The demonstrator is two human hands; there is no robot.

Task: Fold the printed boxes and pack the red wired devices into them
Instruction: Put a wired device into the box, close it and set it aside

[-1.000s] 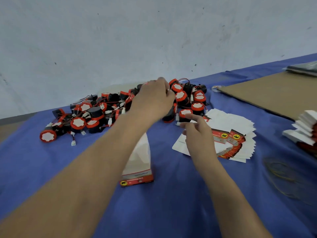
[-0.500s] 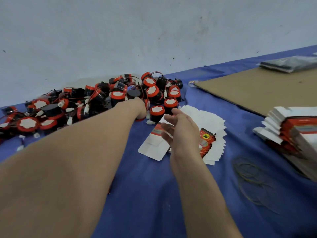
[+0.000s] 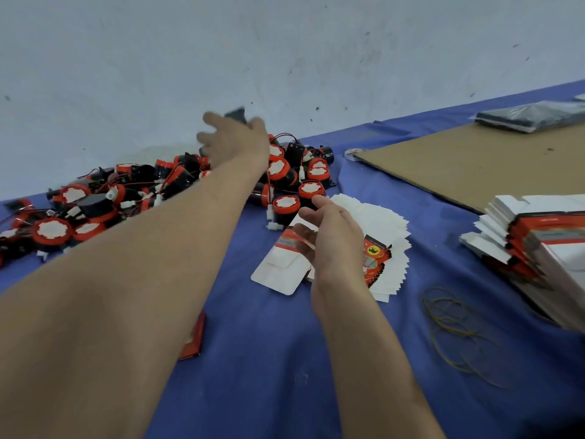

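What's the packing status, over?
Left hand above device pile, dark device at fingertips, blurred. Right hand open over flat boxes. Nothing in the way.

From my remote seat I see the left grip [image 3: 234, 144] raised over the pile of red wired devices [image 3: 281, 171], pinching a black device [image 3: 235, 115] that is blurred. The right grip [image 3: 332, 245] hangs with loose fingers above a fan of flat printed boxes [image 3: 389, 236]; one flat blank [image 3: 280, 274] lies just beside its wrist. The blue-covered bench [image 3: 253, 381] also carries a stack of flat boxes [image 3: 538, 245] at the right, rubber bands [image 3: 452, 327], a cardboard sheet [image 3: 474, 163] and a red box edge [image 3: 194, 339] under my left forearm.
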